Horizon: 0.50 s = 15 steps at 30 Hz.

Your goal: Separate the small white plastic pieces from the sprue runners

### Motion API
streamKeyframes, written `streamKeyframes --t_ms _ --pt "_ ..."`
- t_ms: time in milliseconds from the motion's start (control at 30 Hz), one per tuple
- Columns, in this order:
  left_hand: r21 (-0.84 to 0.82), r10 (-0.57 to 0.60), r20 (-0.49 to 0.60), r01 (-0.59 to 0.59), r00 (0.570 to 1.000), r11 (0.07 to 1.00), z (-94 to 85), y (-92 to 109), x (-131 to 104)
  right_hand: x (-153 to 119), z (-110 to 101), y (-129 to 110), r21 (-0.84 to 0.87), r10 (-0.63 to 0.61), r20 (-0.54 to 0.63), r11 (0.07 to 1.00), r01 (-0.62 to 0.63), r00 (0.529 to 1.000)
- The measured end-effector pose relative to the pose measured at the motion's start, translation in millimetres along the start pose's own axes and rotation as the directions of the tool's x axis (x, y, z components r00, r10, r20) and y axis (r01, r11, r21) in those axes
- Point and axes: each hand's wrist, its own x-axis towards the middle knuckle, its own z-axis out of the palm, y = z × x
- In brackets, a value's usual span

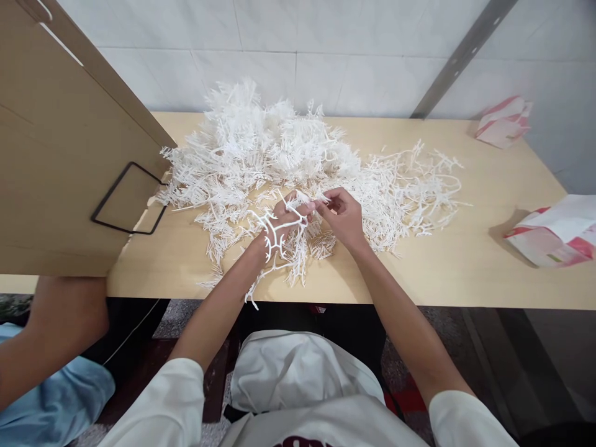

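Observation:
A white plastic branch with forked twigs lies across my left wrist, and its end runs up to the fingers. Closed around white branch pieces, my left hand is at the near side of a white heap. My right hand is pinched, its fingertips meeting the left ones at a small white sprig. Its exact shape between the fingers is hidden. Behind both hands rises a large pile of feathery white branches. Thinner, curled bare branches spread out to the right of the pile.
A tall cardboard panel stands at the left, with a black wire frame beside it. Another person's arm is below the panel. Two red-and-white paper packets stand on the right of the wooden table. A tiled wall closes the back.

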Motion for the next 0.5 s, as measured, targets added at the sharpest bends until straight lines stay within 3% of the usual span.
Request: streamKeyframes --t_ms 100,267,400,500 --pt "0.089 -0.002 -0.044 0.005 0.999 0.996 -1.1 -2.7 1.1 -0.3 0.2 -2.5 -0.015 -0.045 0.036 0.999 0.046 0.998" --pt "0.079 0.042 -0.086 -0.035 0.995 0.996 -5.5 -9.1 5.2 -4.3 0.9 -10.3 -0.058 -0.151 0.085 0.986 0.156 0.985" --pt "0.127 0.126 -0.123 -0.110 0.984 0.986 -3.8 -4.3 1.4 -6.1 0.7 -9.1 -0.011 -0.129 0.076 0.991 0.130 0.989" --pt "0.213 0.080 -0.076 -0.063 0.994 0.975 -1.5 0.0 -1.1 -4.5 -0.2 -7.4 -0.065 -0.148 0.057 0.986 0.152 0.987"
